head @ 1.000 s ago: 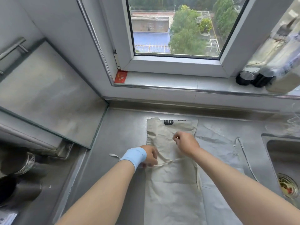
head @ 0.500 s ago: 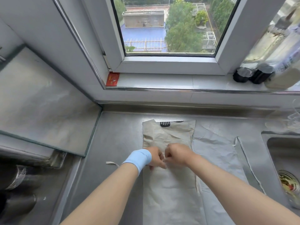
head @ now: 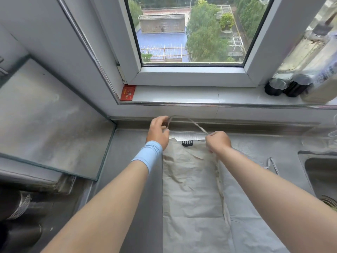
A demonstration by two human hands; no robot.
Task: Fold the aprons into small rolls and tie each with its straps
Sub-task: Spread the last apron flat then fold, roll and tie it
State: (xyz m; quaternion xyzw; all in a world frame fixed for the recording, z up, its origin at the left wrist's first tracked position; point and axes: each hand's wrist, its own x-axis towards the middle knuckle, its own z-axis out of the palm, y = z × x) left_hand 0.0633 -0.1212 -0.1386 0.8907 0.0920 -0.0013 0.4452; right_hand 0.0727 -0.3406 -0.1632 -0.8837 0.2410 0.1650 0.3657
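Beige apron (head: 191,189): thin, creased cloth, judged light, limp and unbreakable, with no stiffness to keep a roll closed unaided. Lay as a long, narrow folded strip on the steel counter (head: 135,161), top edge toward the window sill (head: 182,94), partly over a second, greyer apron (head: 246,216) spread to its right. Was not yet rolled.

Strap (head: 189,121): narrow tape, raised in an arch above the top edge and trailing down the right side of the strip. Was held between thumb and curled fingers of the left hand (head: 157,132), and pinched further along by the closed fingertips of the right hand (head: 218,141). Judged liable to tangle when slack; best taken near its root and kept taut. For rolling, best gripped across the full width of one short end and pressed flat turn by turn.

Sink (head: 319,176) at the right: held a drain strainer (head: 328,201); anything caught in it too blurred to tell. Dark-capped bottles (head: 297,84) on the sill: pale bodies, contents not discernible.
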